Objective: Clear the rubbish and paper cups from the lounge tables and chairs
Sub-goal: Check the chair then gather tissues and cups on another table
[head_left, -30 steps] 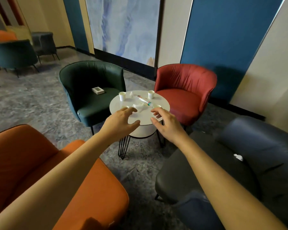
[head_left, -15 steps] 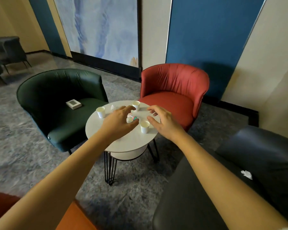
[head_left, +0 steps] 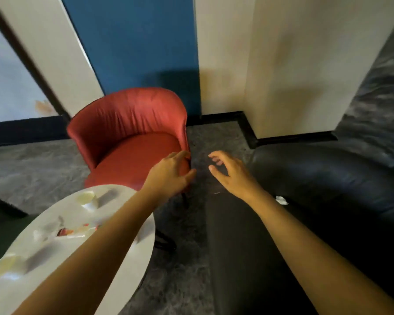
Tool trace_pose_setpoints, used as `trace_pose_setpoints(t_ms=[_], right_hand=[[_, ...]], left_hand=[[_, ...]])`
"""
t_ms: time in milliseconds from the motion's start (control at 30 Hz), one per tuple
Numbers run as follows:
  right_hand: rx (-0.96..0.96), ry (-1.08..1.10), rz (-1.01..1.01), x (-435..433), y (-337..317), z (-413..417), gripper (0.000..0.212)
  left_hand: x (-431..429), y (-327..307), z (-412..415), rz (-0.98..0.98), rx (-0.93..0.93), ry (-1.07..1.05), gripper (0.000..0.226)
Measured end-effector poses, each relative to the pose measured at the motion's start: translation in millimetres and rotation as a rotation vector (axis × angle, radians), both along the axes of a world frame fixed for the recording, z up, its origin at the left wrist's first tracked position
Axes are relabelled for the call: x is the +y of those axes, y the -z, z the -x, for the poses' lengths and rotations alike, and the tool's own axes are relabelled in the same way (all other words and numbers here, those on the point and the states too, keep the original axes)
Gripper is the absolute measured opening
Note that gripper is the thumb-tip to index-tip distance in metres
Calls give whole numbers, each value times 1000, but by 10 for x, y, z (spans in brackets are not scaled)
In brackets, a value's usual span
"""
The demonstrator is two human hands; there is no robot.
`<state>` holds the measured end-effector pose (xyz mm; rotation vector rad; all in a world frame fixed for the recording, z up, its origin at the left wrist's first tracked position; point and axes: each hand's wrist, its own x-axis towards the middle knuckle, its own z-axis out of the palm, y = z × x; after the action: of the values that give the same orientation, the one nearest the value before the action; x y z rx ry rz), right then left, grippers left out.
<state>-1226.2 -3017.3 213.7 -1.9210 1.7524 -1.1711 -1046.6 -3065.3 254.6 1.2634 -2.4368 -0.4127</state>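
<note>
Cups [head_left: 85, 198] on table [head_left: 127, 264], left of armchair [head_left: 328, 201]

I see both hands stretched forward, holding nothing, fingers loosely spread: the left hand [head_left: 168, 176] in front of the red chair [head_left: 127, 123], the right hand [head_left: 230, 173] over the grey floor [head_left: 203, 137] beside the black chair [head_left: 328, 178]. A white paper scrap [head_left: 281, 200] lies on that chair's seat. Lower left, the round white table [head_left: 52, 212] carries a far paper cup [head_left: 85, 198], a near paper cup [head_left: 7, 267] and a red-and-white wrapper [head_left: 75, 231], all blurred

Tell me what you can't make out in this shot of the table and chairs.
Head view only.
- Paper cups on the white table: motion-blurred, count uncertain.
- Red-and-white rubbish: blurred, kind unclear.
- White scrap on the black chair: too small to identify.
- Table's near part: covered by the left forearm.
</note>
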Motion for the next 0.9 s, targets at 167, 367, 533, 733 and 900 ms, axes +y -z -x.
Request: trace_pose_setpoints(t_ms=[167,367,533,733,900], right_hand=[[-48,242,-71,-133,168,291,34],[-58,486,-160,259,451,985,34],[-29,591,-180,487,749,1506,34],[-93,691,-252,434,1127,1968,34],[-140,765,-344,202,1832,2399,36]], left_hand=[[-622,189,656,-76,21,259,45],[-624,490,1629,-125,31,501,44],[-510,826,2258,-135,25,591,46],[-646,1257,2848,-192,25,673,45],[-923,2057,3415,-289,-33,699,45]])
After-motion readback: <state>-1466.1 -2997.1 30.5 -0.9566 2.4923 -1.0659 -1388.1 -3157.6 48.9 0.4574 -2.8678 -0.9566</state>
